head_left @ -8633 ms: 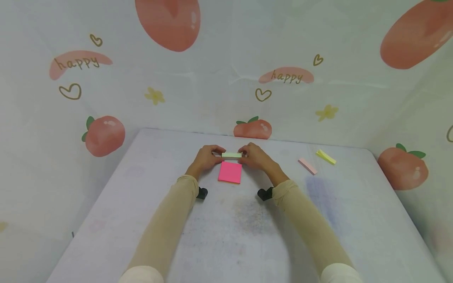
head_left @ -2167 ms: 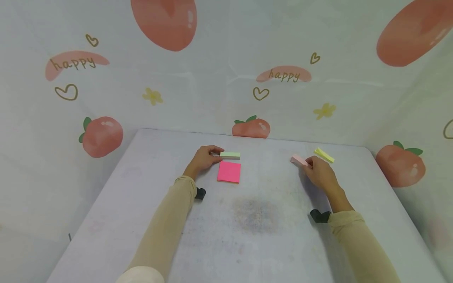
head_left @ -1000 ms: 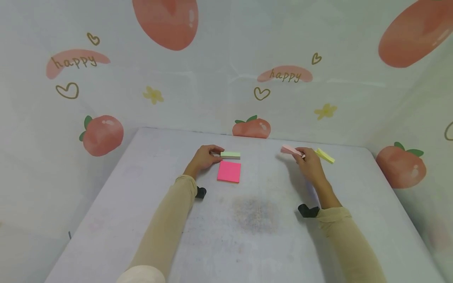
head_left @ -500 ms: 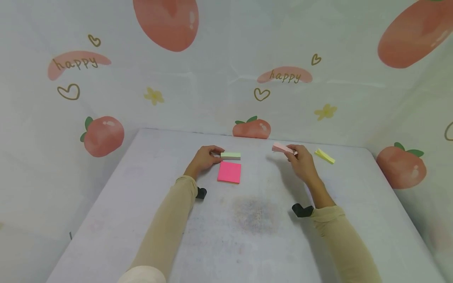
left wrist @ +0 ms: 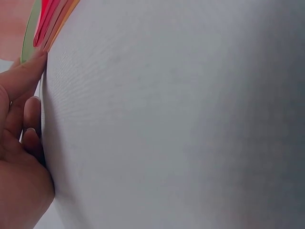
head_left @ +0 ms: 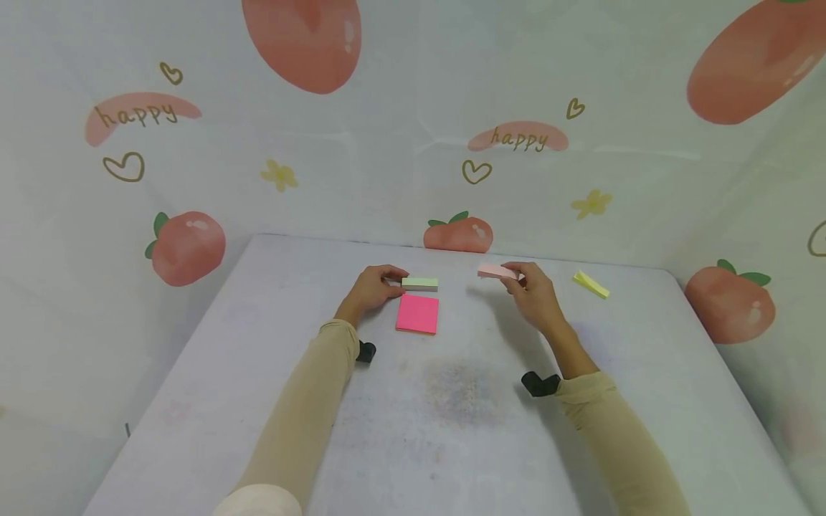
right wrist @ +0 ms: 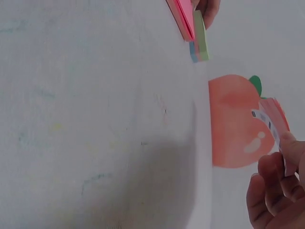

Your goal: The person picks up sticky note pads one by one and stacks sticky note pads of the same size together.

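Observation:
In the head view my left hand (head_left: 371,290) pinches the left end of a stack of narrow sticky notes (head_left: 420,284), pale green on top. The right wrist view shows pink and blue layers below that green (right wrist: 202,38). Just in front lies a square pad of hot-pink sticky notes (head_left: 417,314). My right hand (head_left: 534,295) grips one end of a narrow pale-pink sticky note pad (head_left: 493,271), held up right of the green stack. A loose printed strip (right wrist: 266,120) curls away from this pad in the right wrist view.
A yellow narrow sticky note pad (head_left: 591,284) lies farther right on the white tabletop (head_left: 464,459). Behind the table hangs a white backdrop (head_left: 381,158) with fruit and "happy" prints. Each wrist carries a black mount (head_left: 540,384).
My right hand has left the green stack, picked up the pale-pink pad at the right and carried it leftward. My left hand stays at the stack's left end.

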`<state>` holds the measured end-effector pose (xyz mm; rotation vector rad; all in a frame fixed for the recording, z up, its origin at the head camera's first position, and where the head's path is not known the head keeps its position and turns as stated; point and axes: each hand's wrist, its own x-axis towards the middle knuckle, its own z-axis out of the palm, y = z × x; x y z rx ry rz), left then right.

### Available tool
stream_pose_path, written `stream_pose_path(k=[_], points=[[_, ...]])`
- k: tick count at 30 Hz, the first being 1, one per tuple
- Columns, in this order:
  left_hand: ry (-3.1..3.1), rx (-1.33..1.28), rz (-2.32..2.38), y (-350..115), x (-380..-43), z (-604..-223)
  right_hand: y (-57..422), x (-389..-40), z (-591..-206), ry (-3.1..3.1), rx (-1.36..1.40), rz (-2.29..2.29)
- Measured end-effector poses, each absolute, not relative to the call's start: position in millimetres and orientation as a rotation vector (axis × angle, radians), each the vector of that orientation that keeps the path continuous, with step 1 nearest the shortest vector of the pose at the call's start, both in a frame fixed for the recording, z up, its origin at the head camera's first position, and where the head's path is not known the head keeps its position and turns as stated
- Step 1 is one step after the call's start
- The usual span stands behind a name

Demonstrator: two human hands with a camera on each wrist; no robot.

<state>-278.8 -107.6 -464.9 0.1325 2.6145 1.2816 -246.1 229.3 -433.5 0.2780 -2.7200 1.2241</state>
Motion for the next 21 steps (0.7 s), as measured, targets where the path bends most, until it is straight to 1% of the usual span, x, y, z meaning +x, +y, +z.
stream_pose_path(k=[21], points=[[2.594, 0.136, 1.296, -109, -280, -466, 195, -247, -429, -2.746, 0.39, 1.295]])
